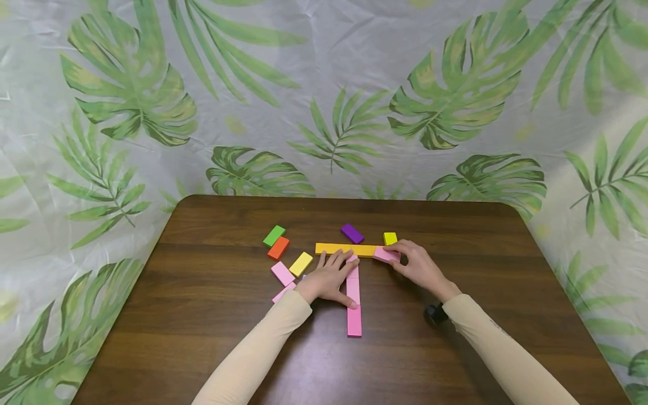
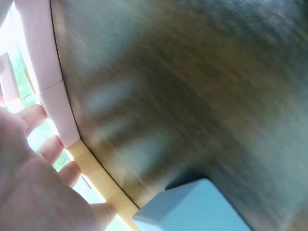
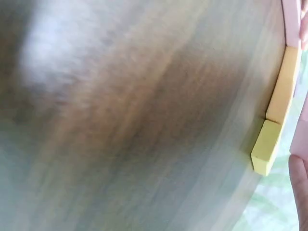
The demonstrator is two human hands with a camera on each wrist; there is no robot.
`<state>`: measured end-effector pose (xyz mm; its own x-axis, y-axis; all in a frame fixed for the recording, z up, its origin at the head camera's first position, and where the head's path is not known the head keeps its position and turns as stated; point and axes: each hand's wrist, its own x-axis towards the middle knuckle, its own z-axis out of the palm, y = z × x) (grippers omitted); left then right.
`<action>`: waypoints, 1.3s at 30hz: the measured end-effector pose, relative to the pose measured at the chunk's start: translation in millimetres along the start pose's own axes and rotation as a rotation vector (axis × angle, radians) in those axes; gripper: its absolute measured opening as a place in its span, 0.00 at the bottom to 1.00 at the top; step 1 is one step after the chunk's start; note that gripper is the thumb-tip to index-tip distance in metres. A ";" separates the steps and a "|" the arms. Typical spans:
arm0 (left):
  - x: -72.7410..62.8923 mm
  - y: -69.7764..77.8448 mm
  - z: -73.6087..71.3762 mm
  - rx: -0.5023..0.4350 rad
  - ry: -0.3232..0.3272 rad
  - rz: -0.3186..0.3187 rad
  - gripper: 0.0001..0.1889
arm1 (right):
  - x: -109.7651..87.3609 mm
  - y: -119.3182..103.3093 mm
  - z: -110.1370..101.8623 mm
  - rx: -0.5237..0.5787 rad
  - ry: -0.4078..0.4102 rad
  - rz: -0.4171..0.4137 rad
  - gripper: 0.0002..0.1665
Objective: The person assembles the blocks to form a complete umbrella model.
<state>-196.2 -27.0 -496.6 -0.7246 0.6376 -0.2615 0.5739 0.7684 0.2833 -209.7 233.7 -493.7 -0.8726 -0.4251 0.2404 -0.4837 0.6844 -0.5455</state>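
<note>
An orange row of blocks (image 1: 331, 248) lies crosswise on the table, with a column of pink blocks (image 1: 354, 322) running from its middle towards the front. My left hand (image 1: 326, 279) spreads over their junction, fingertips along the orange row and thumb on the pink column. In the left wrist view, the left fingers (image 2: 53, 148) reach down to these blocks. Between right thumb and fingers, my right hand (image 1: 420, 269) pinches a loose pink block (image 1: 386, 255) at the orange row's right end. That pink block (image 3: 300, 137) shows raised at the right wrist view's edge.
A yellow block (image 1: 390, 238) stands behind the right hand, a purple block (image 1: 352, 233) behind the row. Left lie green (image 1: 274, 235), red-orange (image 1: 279, 248), pale yellow (image 1: 301, 264) and pink blocks (image 1: 283, 274). A blue block (image 2: 192, 211) is mostly hidden in the head view.
</note>
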 end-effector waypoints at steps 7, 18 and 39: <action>-0.7 0.9 -1.1 0.000 -0.009 -0.013 0.58 | 9.7 8.8 2.2 -0.025 0.052 -0.012 0.19; -0.3 0.3 0.0 0.002 -0.002 -0.009 0.58 | 17.4 14.3 -1.5 -0.044 0.076 0.031 0.19; -1.2 0.5 -0.7 -0.008 0.006 -0.003 0.57 | 35.9 22.3 -2.0 -0.046 0.084 0.076 0.18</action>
<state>-195.3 -27.4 -495.5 -0.7287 0.6346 -0.2573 0.5684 0.7701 0.2897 -252.0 235.0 -495.7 -0.9085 -0.3211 0.2675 -0.4170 0.7397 -0.5281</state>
